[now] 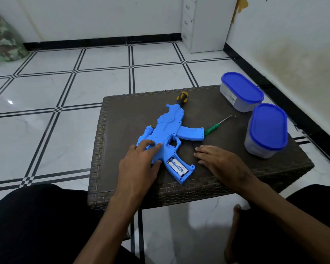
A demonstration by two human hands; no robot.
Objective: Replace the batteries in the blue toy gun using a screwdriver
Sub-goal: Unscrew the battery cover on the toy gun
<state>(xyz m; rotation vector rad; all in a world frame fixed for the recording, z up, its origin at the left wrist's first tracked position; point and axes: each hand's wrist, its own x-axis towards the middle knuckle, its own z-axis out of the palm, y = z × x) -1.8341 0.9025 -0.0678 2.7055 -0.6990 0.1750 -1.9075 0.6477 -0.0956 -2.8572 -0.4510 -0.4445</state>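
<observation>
The blue toy gun (170,130) lies flat on the dark woven table (122,115). Its grip points toward me with the battery compartment uncovered, and white batteries (177,166) sit inside. My left hand (141,161) rests on the gun's rear body with straight fingers, the thumb beside the grip. My right hand (215,159) lies flat on the table just right of the grip, fingers straight, holding nothing. A green-handled screwdriver (215,125) lies right of the gun's magazine. A yellow-and-black screwdriver handle (181,98) shows behind the gun's muzzle end.
Two plastic containers with blue lids stand at the table's right: one at the back corner (241,91), one nearer (267,130). White tiled floor surrounds the table. My dark-clothed legs are on both sides of the near edge, and a white cabinet (204,23) stands by the far wall.
</observation>
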